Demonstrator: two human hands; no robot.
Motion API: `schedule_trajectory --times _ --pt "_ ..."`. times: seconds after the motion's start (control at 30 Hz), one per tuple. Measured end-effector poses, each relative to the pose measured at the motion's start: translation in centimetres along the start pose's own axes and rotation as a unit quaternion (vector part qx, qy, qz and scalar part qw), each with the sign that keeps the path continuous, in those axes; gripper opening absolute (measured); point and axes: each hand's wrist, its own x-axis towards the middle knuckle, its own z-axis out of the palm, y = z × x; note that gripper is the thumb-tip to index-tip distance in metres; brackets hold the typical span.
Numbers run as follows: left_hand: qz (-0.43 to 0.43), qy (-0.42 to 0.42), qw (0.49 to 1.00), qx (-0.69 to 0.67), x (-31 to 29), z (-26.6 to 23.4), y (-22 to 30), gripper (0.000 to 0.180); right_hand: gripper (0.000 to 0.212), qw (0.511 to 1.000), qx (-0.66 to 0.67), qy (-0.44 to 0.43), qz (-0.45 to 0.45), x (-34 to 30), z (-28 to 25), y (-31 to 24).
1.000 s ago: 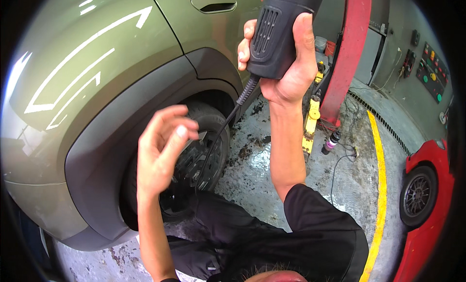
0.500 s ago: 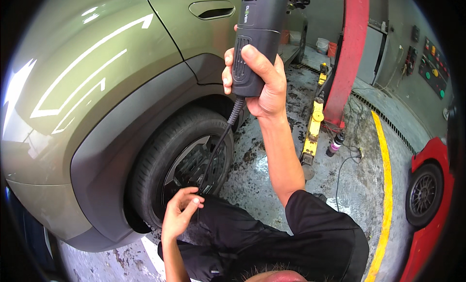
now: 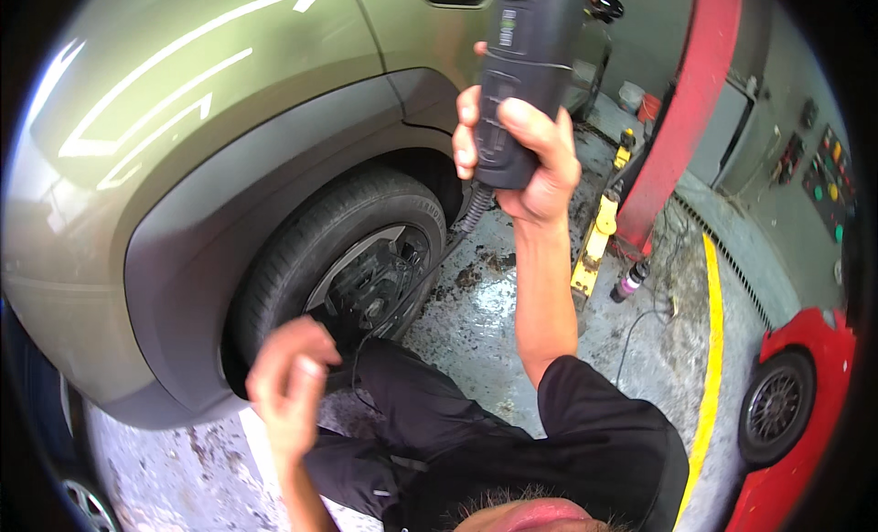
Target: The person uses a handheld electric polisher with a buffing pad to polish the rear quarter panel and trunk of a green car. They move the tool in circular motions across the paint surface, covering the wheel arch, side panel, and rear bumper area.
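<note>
My right hand (image 3: 535, 157) is raised and wrapped round the grip of a black corded power tool (image 3: 535, 47). Its upper end is cut off by the top of the view, so the working head is hidden. From the tool's base, a black cable (image 3: 476, 207) drops past the wheel toward my legs. My left hand (image 3: 293, 376) is blurred, its fingers loosely bent and the thumb apart, with nothing visible in it. It is in front of the lower part of the tyre (image 3: 297, 267) of a green car (image 3: 219, 120), apart from the cable.
Dark plastic cladding (image 3: 183, 276) borders the wheel arch. Right of my raised arm, a yellow lift arm (image 3: 594, 244) lies by a red post (image 3: 681, 120). A bottle (image 3: 631, 282) stands on the stained floor near a loose cord. A red car (image 3: 805, 450) is at the far right.
My left hand has come away from the cable and moved left and slightly down. My right hand, still gripping the tool, appears farther right as the view shifted.
</note>
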Motion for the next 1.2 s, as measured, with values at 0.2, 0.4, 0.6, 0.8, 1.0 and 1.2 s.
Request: schedule_trajectory --times 0.2,0.4,0.6,0.8,1.0,1.2 --pt "0.449 0.04 0.892 -0.025 20.0 0.2 14.6 0.055 0.093 0.996 0.023 -0.082 0.017 -2.3 0.1 -0.9" --pt "0.503 0.139 0.838 0.16 23.4 5.4 19.2 0.066 0.063 0.994 0.068 -0.081 -0.024 -1.9 3.6 -1.0" --pt "0.409 0.094 0.907 0.039 20.4 6.2 20.3 0.071 0.055 0.997 0.054 -0.053 -0.008 -2.8 4.3 -1.4" --pt "0.365 0.089 0.925 0.053 19.3 5.4 19.9 0.075 0.055 0.997 0.059 -0.05 -0.021 -3.2 5.1 -0.6" --pt "0.343 -0.025 0.937 0.06 19.8 0.2 17.6 0.067 0.055 0.998 0.059 -0.033 0.0 -3.8 5.1 -0.4" --pt "0.203 -0.108 0.973 0.027 17.8 0.0 14.7 0.032 0.058 0.997 0.064 -0.033 0.003 -4.0 5.3 -0.1"
